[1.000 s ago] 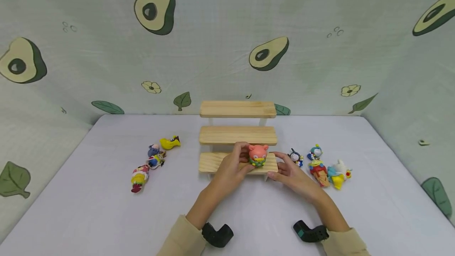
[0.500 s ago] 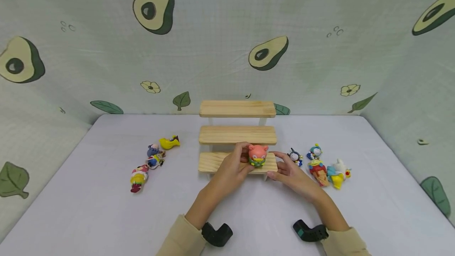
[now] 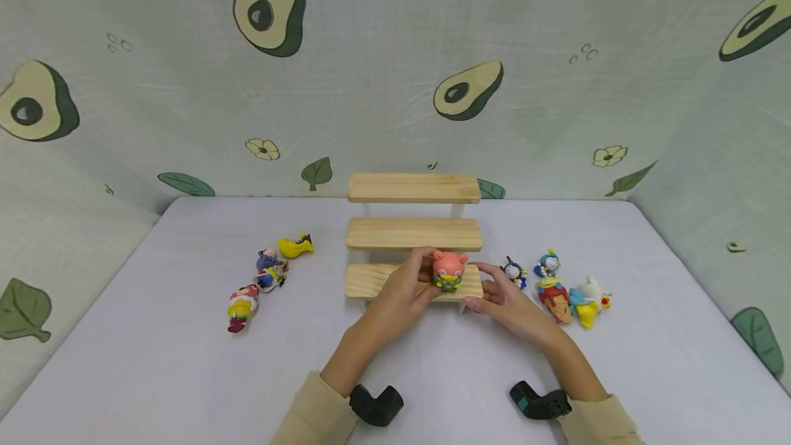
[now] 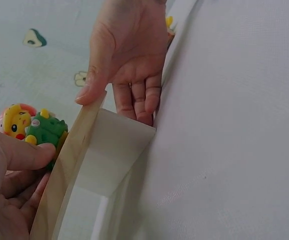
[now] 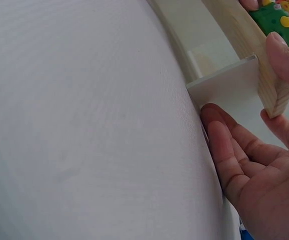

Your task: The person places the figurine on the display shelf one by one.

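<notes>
A small toy figurine (image 3: pixel 449 268) with a pink eared hood, yellow face and green body stands upright on the right half of the lowest step of a wooden three-step display stand (image 3: pixel 373 281). My left hand (image 3: pixel 398 294) grips the figurine from its left side. In the left wrist view the thumb lies on the green back of the figurine (image 4: pixel 47 131). My right hand (image 3: pixel 511 302) holds the right end of that step. The right wrist view has its thumb on the plank (image 5: pixel 249 30), with the other fingers down by the white support (image 5: pixel 227 77).
Left of the stand lie several figurines, among them a yellow one (image 3: pixel 295 247) and a pink-and-yellow one (image 3: pixel 243 307). More figurines are grouped at the right, including a dark one (image 3: pixel 513 273) near my right fingers. An avocado-print cloth (image 3: pixel 371 88) hangs behind the white table (image 3: pixel 185 376).
</notes>
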Available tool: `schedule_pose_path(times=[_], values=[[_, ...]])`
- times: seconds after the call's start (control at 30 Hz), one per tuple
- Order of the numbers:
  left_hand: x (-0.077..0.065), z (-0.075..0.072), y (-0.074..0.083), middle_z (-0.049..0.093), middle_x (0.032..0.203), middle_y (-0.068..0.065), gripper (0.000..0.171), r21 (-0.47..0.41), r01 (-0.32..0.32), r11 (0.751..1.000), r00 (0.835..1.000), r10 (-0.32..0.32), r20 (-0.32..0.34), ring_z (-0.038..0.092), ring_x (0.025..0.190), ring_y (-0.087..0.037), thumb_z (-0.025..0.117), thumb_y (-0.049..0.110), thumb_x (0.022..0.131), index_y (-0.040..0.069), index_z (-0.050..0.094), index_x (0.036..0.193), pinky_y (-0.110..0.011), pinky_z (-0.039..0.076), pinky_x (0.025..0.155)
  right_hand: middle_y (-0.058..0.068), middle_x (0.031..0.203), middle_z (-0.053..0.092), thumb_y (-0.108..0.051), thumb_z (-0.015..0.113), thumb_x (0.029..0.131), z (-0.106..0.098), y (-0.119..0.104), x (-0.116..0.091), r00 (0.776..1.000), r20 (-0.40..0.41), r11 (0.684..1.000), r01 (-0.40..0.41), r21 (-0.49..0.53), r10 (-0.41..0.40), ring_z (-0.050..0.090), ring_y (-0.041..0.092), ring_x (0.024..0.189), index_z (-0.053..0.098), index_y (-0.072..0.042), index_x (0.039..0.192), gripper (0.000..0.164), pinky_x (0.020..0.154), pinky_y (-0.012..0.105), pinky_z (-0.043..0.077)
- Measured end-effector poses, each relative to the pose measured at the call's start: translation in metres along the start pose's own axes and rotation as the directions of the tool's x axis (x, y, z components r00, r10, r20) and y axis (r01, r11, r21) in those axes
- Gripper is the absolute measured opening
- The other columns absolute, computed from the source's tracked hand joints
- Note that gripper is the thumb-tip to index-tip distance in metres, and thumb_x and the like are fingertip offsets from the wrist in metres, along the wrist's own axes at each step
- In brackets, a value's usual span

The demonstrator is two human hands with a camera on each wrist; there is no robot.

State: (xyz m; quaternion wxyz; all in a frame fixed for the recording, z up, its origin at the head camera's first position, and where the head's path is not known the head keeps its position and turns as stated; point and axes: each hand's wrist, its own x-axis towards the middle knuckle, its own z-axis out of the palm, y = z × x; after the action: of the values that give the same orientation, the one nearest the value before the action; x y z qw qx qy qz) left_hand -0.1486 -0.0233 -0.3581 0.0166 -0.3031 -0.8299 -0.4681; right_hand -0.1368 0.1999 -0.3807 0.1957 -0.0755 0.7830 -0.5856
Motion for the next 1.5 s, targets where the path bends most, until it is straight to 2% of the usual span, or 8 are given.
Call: schedule_pose_path(times=[0.27, 0.4, 0.7, 0.93, 1.13, 1.23, 1.33, 1.5], values=[[-0.001, -0.001, 0.002, 0.056, 0.118, -0.012, 0.053, -0.031, 0.011, 0.999, 1.000, -0.012, -0.013, 0.057, 0.108, -0.018, 0.064, -0.002, 0.084, 0.003, 0.035, 0.129, -0.024, 0.049, 0.088, 0.024, 0.131, 0.048, -0.025, 0.059, 0.092, 0.000, -0.002, 0.000, 1.000, 0.002, 1.000, 0.008, -0.005, -0.008, 0.055, 0.021, 0.106, 0.016, -0.012, 0.145, 0.070, 0.088, 0.028, 0.046], [-0.001, -0.001, 0.003, 0.054, 0.122, -0.013, 0.053, -0.044, 0.039, 0.998, 0.999, -0.040, -0.017, 0.056, 0.109, -0.020, 0.063, -0.003, 0.084, 0.003, 0.035, 0.129, -0.026, 0.048, 0.091, 0.024, 0.131, 0.047, -0.025, 0.059, 0.092, 0.001, -0.002, 0.000, 1.000, 0.003, 1.000, 0.007, -0.002, -0.007, 0.055, 0.021, 0.106, 0.016, -0.011, 0.145, 0.070, 0.088, 0.028, 0.046], [-0.007, -0.005, 0.006, 0.047, 0.132, -0.011, 0.052, -0.115, 0.080, 0.990, 0.997, -0.082, -0.011, 0.052, 0.117, -0.023, 0.061, -0.006, 0.083, 0.003, 0.038, 0.129, -0.028, 0.046, 0.096, 0.024, 0.133, 0.046, -0.027, 0.058, 0.092, -0.005, 0.000, -0.003, 1.000, -0.012, 0.998, 0.000, -0.067, 0.000, 0.053, 0.024, 0.111, 0.014, -0.011, 0.145, 0.071, 0.092, 0.034, 0.045], [-0.025, -0.023, 0.007, 0.049, 0.129, -0.012, 0.051, -0.040, 0.075, 0.996, 0.996, -0.076, -0.037, 0.052, 0.116, -0.023, 0.063, -0.004, 0.083, 0.002, 0.040, 0.128, -0.033, 0.046, 0.095, 0.025, 0.135, 0.045, -0.027, 0.058, 0.092, -0.002, 0.000, 0.001, 1.000, 0.011, 0.997, 0.026, -0.072, -0.025, 0.053, 0.026, 0.113, 0.015, -0.010, 0.145, 0.070, 0.093, 0.035, 0.045], [-0.049, -0.043, 0.004, 0.052, 0.129, -0.003, 0.048, 0.053, 0.090, 0.995, 0.993, -0.086, -0.081, 0.052, 0.117, -0.018, 0.064, 0.001, 0.085, 0.009, 0.044, 0.128, -0.032, 0.046, 0.096, 0.025, 0.134, 0.045, -0.027, 0.059, 0.092, -0.002, -0.001, 0.001, 1.000, 0.004, 0.997, 0.015, -0.076, -0.015, 0.052, 0.026, 0.113, 0.015, -0.011, 0.145, 0.071, 0.092, 0.034, 0.045], [-0.061, -0.055, 0.002, 0.053, 0.127, -0.002, 0.046, 0.082, 0.077, 0.994, 0.991, -0.067, -0.117, 0.053, 0.116, -0.017, 0.063, -0.001, 0.085, 0.008, 0.046, 0.126, -0.031, 0.046, 0.095, 0.025, 0.134, 0.045, -0.027, 0.059, 0.092, -0.002, -0.002, 0.000, 1.000, 0.001, 0.997, 0.014, -0.073, -0.014, 0.052, 0.026, 0.113, 0.015, -0.011, 0.145, 0.071, 0.092, 0.033, 0.045], [-0.071, -0.067, 0.000, 0.054, 0.125, -0.001, 0.045, 0.136, 0.077, 0.988, 0.987, -0.056, -0.153, 0.054, 0.113, -0.017, 0.064, -0.001, 0.084, 0.009, 0.048, 0.125, -0.031, 0.047, 0.094, 0.025, 0.135, 0.044, -0.028, 0.059, 0.092, -0.002, -0.002, 0.000, 1.000, -0.003, 0.998, 0.003, -0.069, -0.003, 0.052, 0.026, 0.114, 0.014, -0.012, 0.145, 0.072, 0.092, 0.033, 0.045], [-0.088, -0.087, -0.005, 0.055, 0.124, 0.002, 0.046, 0.212, 0.123, 0.970, 0.974, -0.077, -0.213, 0.054, 0.114, -0.015, 0.066, 0.000, 0.083, 0.010, 0.050, 0.124, -0.033, 0.048, 0.093, 0.024, 0.137, 0.043, -0.030, 0.058, 0.092, -0.001, -0.002, 0.000, 1.000, -0.003, 0.997, -0.018, -0.074, 0.018, 0.051, 0.025, 0.115, 0.013, -0.013, 0.146, 0.073, 0.093, 0.035, 0.044]])
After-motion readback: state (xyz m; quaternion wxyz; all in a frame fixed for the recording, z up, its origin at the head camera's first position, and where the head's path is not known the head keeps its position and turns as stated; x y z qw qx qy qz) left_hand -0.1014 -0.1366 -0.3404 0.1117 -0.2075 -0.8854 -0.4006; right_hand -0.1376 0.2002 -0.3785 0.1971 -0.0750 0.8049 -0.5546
